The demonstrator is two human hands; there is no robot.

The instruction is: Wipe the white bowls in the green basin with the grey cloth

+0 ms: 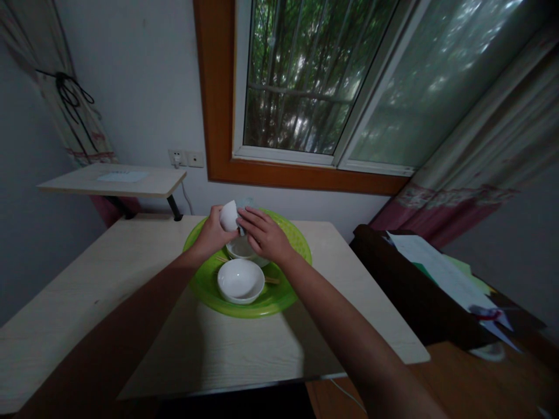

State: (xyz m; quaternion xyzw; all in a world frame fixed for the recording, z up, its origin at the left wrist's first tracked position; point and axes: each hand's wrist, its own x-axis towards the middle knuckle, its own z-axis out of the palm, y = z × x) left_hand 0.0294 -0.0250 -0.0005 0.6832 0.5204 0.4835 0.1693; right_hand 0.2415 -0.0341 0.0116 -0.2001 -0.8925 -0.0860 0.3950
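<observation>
A small white bowl [228, 216] is tipped on its side above the green basin, gripped by my left hand [210, 233] with thumb below and fingers behind. My right hand [267, 235] is at the bowl's mouth, fingers stretched towards it; a small dark-and-white bit shows under the fingertips, too small to name. Below, in the round green plastic basin [279, 299], one white bowl [241, 280] stands upright in front. Another white bowl [240, 247] sits behind it, partly hidden by my right hand. Light wooden chopsticks [271, 280] stick out beside the bowls.
The basin stands on a pale wooden table [349, 279] against the wall under a window. At the back left is a raised shelf [117, 179] on black legs. A dark brown piece of furniture [393, 285] with papers [437, 273] on it stands right of the table.
</observation>
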